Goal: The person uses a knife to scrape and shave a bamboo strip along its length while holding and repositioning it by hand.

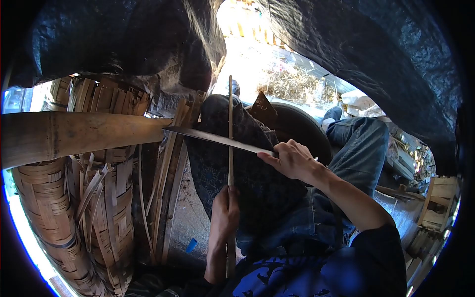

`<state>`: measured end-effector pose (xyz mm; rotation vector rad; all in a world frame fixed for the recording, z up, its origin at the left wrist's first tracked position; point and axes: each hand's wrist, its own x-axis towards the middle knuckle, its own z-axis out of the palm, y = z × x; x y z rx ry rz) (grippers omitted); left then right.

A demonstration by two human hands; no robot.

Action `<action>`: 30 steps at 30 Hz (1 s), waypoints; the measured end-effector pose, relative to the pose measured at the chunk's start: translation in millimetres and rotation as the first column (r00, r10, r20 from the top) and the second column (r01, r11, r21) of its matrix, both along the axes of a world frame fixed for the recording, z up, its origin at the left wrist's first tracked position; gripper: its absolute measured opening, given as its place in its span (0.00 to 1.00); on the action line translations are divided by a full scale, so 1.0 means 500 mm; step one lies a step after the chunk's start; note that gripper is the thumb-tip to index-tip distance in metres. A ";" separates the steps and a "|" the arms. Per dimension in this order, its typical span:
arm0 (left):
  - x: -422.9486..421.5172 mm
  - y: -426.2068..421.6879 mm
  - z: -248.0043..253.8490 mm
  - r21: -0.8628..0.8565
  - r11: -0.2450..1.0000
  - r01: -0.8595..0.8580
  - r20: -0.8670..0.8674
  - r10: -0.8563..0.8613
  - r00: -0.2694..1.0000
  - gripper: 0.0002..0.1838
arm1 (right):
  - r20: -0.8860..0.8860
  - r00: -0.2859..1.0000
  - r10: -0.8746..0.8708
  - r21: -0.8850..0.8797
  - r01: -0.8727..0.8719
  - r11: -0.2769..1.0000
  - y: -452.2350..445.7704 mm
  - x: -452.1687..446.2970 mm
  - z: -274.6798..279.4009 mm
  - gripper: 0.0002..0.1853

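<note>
My left hand [225, 210] is closed around a long, thin bamboo strip [230, 109] that stands lengthwise over my leg. In my right hand [295, 161] is the handle end of a long knife [208, 135]; the fingers hide the handle. The blade lies across the strip, above my left hand, and its tip reaches the end of a thick bamboo pole [89, 133] at the left. A dark cloth [217, 173] covers the leg under the strip.
Woven bamboo baskets [47, 213] and upright bamboo slats [166, 178] stand at the left. Dark plastic sheeting [356, 44] hangs overhead. A tyre [309, 126] lies beyond my knees, with a heap of shavings [292, 84] further off. A wooden crate [438, 203] is at the right.
</note>
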<state>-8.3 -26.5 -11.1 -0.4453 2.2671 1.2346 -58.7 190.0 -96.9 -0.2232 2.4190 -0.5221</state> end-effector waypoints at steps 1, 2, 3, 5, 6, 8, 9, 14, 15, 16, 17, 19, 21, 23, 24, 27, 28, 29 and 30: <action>-0.005 -0.002 0.000 -0.003 1.000 -0.009 -0.001 0.009 1.000 0.18 | -0.106 0.989 0.100 0.008 -0.100 0.995 0.001 0.000 -0.009 0.28; -0.015 -0.002 0.001 -0.003 1.000 -0.012 -0.008 0.012 1.000 0.18 | -0.113 0.988 0.103 0.008 -0.103 0.995 0.002 -0.007 -0.018 0.28; -0.027 -0.002 0.006 0.017 1.000 -0.025 -0.007 0.025 1.000 0.18 | -0.460 0.888 0.004 -0.090 -0.051 0.995 -0.005 -0.018 -0.012 0.13; -0.049 0.004 0.017 0.034 0.999 -0.040 0.002 0.040 0.999 0.17 | -0.730 0.672 -0.124 -0.202 -0.038 0.979 -0.005 -0.028 -0.020 0.31; -0.065 0.012 0.022 0.020 0.997 -0.068 0.056 0.067 0.996 0.18 | -0.700 0.714 0.024 -0.096 -0.127 0.987 0.003 -0.036 -0.042 0.14; -0.073 0.017 0.014 0.016 0.996 -0.091 0.100 0.089 0.991 0.18 | -0.565 0.813 0.145 -0.029 -0.195 0.980 0.013 -0.048 -0.070 0.25; -0.064 0.014 -0.007 -0.010 0.995 -0.095 0.046 0.095 0.994 0.18 | -0.565 0.812 0.146 -0.021 -0.191 0.981 0.015 -0.052 -0.057 0.25; -0.057 0.015 -0.003 -0.025 0.994 -0.105 0.068 0.107 0.992 0.19 | -0.528 0.849 -0.018 -0.103 -0.043 0.994 -0.018 -0.056 -0.007 0.19; -0.046 0.011 -0.012 -0.042 0.995 -0.092 0.009 0.092 0.996 0.19 | -0.279 0.946 -0.163 -0.145 0.126 0.981 -0.024 -0.057 0.006 0.24; -0.043 0.011 -0.016 -0.057 0.995 -0.077 -0.053 0.074 0.996 0.19 | -0.281 0.945 -0.168 -0.144 0.132 0.981 -0.025 -0.055 0.007 0.24; -0.041 0.011 -0.013 -0.056 0.996 -0.073 -0.052 0.070 0.996 0.19 | -0.361 0.917 -0.166 -0.154 0.117 0.981 -0.026 -0.051 0.007 0.26; -0.040 0.011 0.000 0.004 0.993 -0.116 0.066 0.116 0.991 0.19 | -0.436 0.884 -0.168 -0.164 0.106 0.981 -0.029 -0.044 0.000 0.28; -0.035 0.013 0.000 -0.003 0.993 -0.120 0.061 0.120 0.991 0.18 | -0.463 0.873 -0.156 -0.174 0.083 0.981 -0.031 -0.039 -0.011 0.31; -0.030 0.013 0.003 -0.013 0.992 -0.127 0.050 0.128 0.991 0.18 | -0.492 0.853 -0.172 -0.181 0.092 0.979 -0.036 -0.032 -0.016 0.30; -0.030 0.013 0.005 -0.013 0.991 -0.133 0.042 0.134 0.990 0.18 | -0.527 0.830 -0.184 -0.185 0.099 0.978 -0.037 -0.032 -0.018 0.30; -0.024 0.001 -0.011 0.013 0.992 -0.129 0.052 0.128 0.990 0.18 | -0.580 0.788 -0.206 -0.204 0.105 0.973 -0.043 -0.028 -0.024 0.29; -0.021 -0.003 -0.016 0.040 0.992 -0.122 0.074 0.119 0.990 0.18 | -0.578 0.789 -0.208 -0.205 0.106 0.973 -0.045 -0.027 -0.021 0.29; -0.021 0.000 -0.014 0.041 0.992 -0.120 0.072 0.116 0.991 0.18 | -0.506 0.837 -0.209 -0.180 0.135 0.974 -0.045 -0.030 -0.013 0.33; -0.023 0.005 -0.008 0.023 0.991 -0.134 0.067 0.132 0.989 0.18 | -0.429 0.878 -0.210 -0.153 0.159 0.975 -0.047 -0.033 -0.008 0.39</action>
